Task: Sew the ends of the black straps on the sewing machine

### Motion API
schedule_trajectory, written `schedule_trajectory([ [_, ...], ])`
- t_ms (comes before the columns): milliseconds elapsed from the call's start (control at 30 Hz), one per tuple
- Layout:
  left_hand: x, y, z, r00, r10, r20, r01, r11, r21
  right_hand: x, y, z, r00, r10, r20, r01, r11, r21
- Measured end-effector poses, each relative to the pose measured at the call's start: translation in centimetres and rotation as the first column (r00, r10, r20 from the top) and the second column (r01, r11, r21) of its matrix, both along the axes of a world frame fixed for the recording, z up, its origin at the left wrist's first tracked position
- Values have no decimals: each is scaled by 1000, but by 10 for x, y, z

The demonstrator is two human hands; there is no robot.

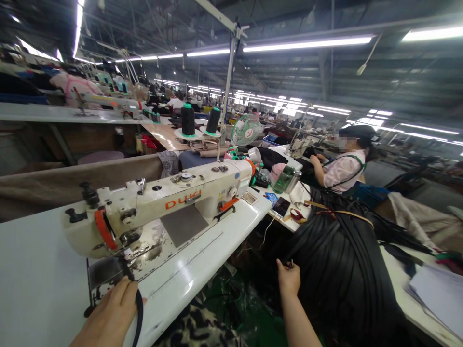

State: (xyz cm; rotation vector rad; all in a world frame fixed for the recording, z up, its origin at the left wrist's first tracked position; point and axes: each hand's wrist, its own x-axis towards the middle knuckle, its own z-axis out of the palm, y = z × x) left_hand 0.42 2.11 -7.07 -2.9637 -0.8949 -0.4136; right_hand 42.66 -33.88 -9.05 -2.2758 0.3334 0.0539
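Positioning a narrow black strap near the glossy white tabletop's front edge seems underway: the left hand grips it; the right hand, well apart, pinches a small dark object. Continuing calls for straight alignment.

Sewing machine: cream paint, semi-glossy; bed scuffed and worn, metallic in patches. Around machine, tabletop smooth, white, glossy. Strip at its needle end: black, smooth, dull sheen. Right of machine: strip bundle, leather-like, satin; papers, matt. Behind machine: thread cones, matt; draped cloth, matt, creased. Past its right end: bottle, translucent green, glossy.
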Motion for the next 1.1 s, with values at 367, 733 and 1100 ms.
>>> schedule_trajectory([
  [367, 16, -36, 70, 987, 63, 145, -49, 994, -99, -88, 37, -56, 958, 230, -172, -184, 952, 246],
  [733, 11, -37, 73, 992, 30, 124, -17, 994, -108, 19, 13, 22, 1000, 15, 10, -18, 937, 349],
  [1100, 17, -37, 52, 990, 89, 110, -97, 993, 64, -105, 54, -41, 956, 253, -151, -162, 880, 447],
])
